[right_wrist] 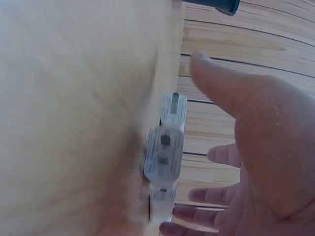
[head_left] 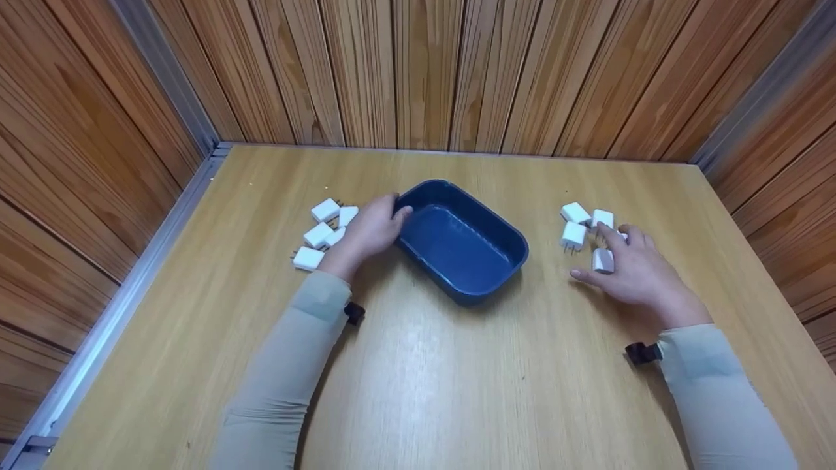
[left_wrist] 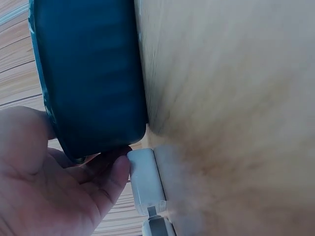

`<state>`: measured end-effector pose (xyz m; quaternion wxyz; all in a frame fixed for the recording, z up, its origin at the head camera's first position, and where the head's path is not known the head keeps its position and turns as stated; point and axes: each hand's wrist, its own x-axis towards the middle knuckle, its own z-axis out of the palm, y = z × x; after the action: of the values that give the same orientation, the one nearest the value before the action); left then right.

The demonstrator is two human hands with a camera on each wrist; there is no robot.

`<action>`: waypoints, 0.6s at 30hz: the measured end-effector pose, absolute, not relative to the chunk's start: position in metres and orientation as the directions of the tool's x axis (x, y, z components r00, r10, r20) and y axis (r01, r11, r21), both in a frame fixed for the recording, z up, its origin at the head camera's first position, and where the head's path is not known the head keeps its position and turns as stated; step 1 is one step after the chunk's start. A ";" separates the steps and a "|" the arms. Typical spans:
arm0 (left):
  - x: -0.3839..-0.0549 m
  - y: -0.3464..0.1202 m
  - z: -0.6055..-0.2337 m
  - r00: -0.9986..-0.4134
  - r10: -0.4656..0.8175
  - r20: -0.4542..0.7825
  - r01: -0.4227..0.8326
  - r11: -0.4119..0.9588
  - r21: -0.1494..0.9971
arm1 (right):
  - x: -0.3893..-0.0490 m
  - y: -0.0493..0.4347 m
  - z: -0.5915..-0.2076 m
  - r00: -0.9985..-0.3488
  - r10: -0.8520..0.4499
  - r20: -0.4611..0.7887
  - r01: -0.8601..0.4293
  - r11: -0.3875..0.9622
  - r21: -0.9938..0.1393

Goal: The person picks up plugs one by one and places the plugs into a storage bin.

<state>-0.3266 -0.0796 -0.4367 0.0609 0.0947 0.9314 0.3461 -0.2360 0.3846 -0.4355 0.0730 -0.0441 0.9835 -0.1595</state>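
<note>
My left hand (head_left: 374,225) grips the left end of a dark blue plastic bin (head_left: 457,251), its thumb over the rim and its fingers outside. The left wrist view shows those fingers against the bin wall (left_wrist: 93,73), right beside a white plug adapter (left_wrist: 146,179) on the table. Over on the right, my right hand (head_left: 643,271) hovers with spread fingers above a loose group of white plug adapters (head_left: 574,235). One adapter (head_left: 602,260) lies between its thumb and forefinger, not pinched; another is partly hidden under the fingers. In the right wrist view an adapter (right_wrist: 165,155) stands apart from the thumb.
Several more white adapters (head_left: 319,235) lie left of the bin, close to my left wrist. The wooden table (head_left: 444,378) ends at a plank wall (head_left: 424,78) behind, with plank walls and metal rails at both sides.
</note>
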 end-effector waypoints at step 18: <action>-0.330 -0.080 -0.442 -0.967 0.255 0.026 0.227 0.805 0.548 | -0.237 0.396 -0.441 -0.978 -0.164 -0.128 -0.112 0.935 -0.335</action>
<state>-0.3299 -0.0804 -0.4416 0.0245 0.1269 0.9497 0.2853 -0.2372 0.3961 -0.4406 0.0773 -0.0704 0.9807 -0.1654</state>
